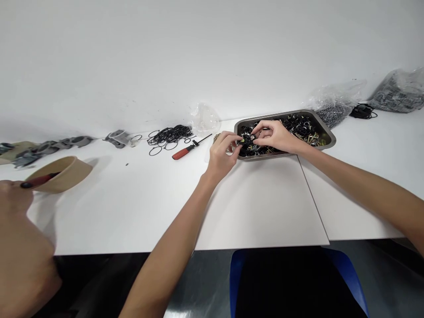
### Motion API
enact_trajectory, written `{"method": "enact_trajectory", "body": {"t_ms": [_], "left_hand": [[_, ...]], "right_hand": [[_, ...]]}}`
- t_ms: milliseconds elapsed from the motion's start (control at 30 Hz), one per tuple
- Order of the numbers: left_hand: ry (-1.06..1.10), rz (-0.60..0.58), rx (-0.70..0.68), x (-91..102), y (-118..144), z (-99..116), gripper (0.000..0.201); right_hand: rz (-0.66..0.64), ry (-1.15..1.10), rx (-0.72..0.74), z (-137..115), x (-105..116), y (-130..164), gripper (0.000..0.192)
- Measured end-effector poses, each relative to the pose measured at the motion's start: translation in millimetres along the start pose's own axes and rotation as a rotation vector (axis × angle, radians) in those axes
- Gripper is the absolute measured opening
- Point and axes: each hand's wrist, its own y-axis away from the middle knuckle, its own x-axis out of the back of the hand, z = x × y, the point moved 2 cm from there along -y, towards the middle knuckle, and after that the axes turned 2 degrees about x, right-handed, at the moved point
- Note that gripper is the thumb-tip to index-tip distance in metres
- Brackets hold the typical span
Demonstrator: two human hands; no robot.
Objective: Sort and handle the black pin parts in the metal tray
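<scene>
A metal tray [285,157] full of small black and brass-coloured parts [303,126] stands against the wall. Over its left end my left hand [223,152] pinches a small black part [242,141] with a yellowish spot between thumb and fingertips. Close beside it, my right hand [273,134] pinches another small black part [252,137] with a pale face. The two parts are held almost together; whether they touch I cannot tell. Partly hidden behind my left hand is a small heap of brass-coloured pieces [216,137].
Left of the tray lie a red-handled screwdriver [185,151], black rubber rings [170,136] and a clear plastic bag [204,119]. Filled bags [399,90] stand at right. At far left a co-worker's hand [15,198] holds a red-handled tool by a tan ring-shaped piece [71,174].
</scene>
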Motion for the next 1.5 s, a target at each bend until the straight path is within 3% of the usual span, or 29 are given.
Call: {"method": "enact_trajectory", "body": {"t_ms": [133, 633, 1067, 1500], "left_hand": [[0.021, 0.022, -0.06, 0.2, 0, 2, 0.01], [-0.003, -0.121, 0.0, -1.9, 2, 0, 0.016], [-0.062, -0.063, -0.027, -9.5, 6, 4, 0.009], [0.043, -0.156, 0.015, -9.5, 5, -3, 0.011]], "right_hand": [[-0.013, 0.005, -0.03, 1, 0, 0, 0.029], [-0.013, 0.05, -0.017, 3, -1, -1, 0.031], [-0.031, 0.045, -0.026, 0, -3, -1, 0.029], [-0.174, 0.061, 0.028, 3, -5, 2, 0.03]]}}
